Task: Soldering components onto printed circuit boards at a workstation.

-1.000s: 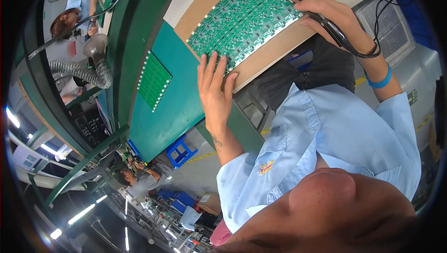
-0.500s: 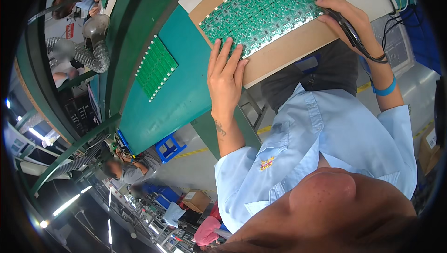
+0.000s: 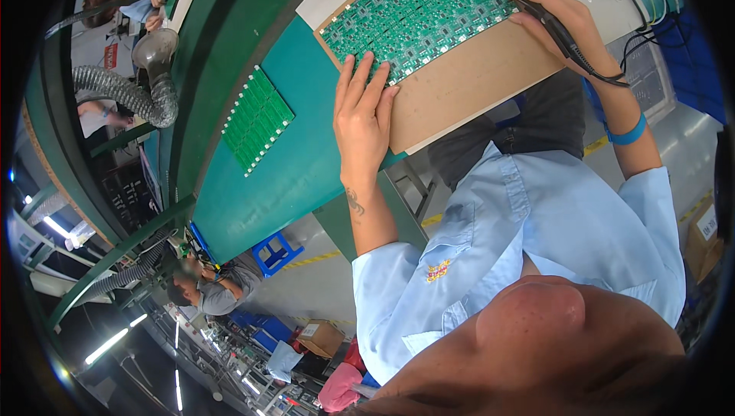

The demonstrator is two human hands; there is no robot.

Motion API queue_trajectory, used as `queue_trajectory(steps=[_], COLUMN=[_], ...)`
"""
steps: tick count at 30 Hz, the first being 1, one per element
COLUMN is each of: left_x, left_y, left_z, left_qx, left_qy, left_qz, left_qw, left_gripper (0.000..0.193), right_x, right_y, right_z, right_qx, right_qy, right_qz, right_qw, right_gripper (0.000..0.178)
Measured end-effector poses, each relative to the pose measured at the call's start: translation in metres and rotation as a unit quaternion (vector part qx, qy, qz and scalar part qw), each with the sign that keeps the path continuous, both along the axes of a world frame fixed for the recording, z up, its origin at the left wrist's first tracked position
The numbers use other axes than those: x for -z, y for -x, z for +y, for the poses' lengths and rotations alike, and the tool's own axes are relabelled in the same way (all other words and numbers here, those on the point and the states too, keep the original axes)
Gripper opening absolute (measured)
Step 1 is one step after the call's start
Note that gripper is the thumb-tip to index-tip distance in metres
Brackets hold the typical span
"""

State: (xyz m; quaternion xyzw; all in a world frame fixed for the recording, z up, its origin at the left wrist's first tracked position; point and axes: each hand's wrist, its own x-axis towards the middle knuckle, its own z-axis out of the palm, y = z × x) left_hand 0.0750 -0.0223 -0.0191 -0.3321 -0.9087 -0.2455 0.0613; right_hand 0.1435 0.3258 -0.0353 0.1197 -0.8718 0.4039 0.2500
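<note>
A large green panel of circuit boards (image 3: 429,18) with many small parts lies on a brown cardboard sheet (image 3: 467,91) in front of me. My left hand (image 3: 361,121) rests at the near left corner of the panel, its fingers stretched out along the edge. In my right hand (image 3: 563,22) is a soldering iron (image 3: 553,27) with a black handle, held over the panel's right end. The iron's tip is hard to make out at the top of the picture. To the left, a second green circuit board panel (image 3: 258,120) lies on the teal mat.
The teal mat (image 3: 253,209) covers the bench on the left. A black cable (image 3: 612,79) runs from the iron along my right wrist. Beyond the bench are a flexible metal duct (image 3: 115,91), co-workers, and a blue stool (image 3: 277,254) on the floor.
The panel has shifted slightly up and left, exposing more cardboard along its near edge. Both hands have moved a little the same way, the right one still holding the iron.
</note>
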Motion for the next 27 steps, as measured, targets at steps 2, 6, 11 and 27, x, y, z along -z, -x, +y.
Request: queue_trajectory(steps=[2, 6, 11, 27], left_x=[0.000, -0.002, -0.004, -0.018], left_y=[0.001, 0.002, 0.001, 0.008], left_z=[0.001, 0.002, 0.002, 0.016], left_qx=[0.001, -0.001, 0.000, 0.024], left_qy=[-0.002, -0.006, -0.006, 0.013], left_qz=[-0.002, -0.006, -0.005, -0.011], left_qw=[1.000, 1.000, 1.000, 1.000], left_gripper=[0.032, 0.032, 0.032, 0.037], right_x=[0.001, 0.003, 0.005, -0.004], right_y=[0.000, 0.000, -0.001, -0.011], right_z=[0.000, -0.001, -0.002, 0.012], right_qx=[-0.002, -0.015, -0.030, 0.008], right_qy=[0.000, 0.002, 0.007, 0.073], right_qz=[0.000, 0.004, 0.011, 0.028], right_qw=[1.000, 1.000, 0.999, 0.997], right_gripper=[0.036, 0.036, 0.037, 0.036])
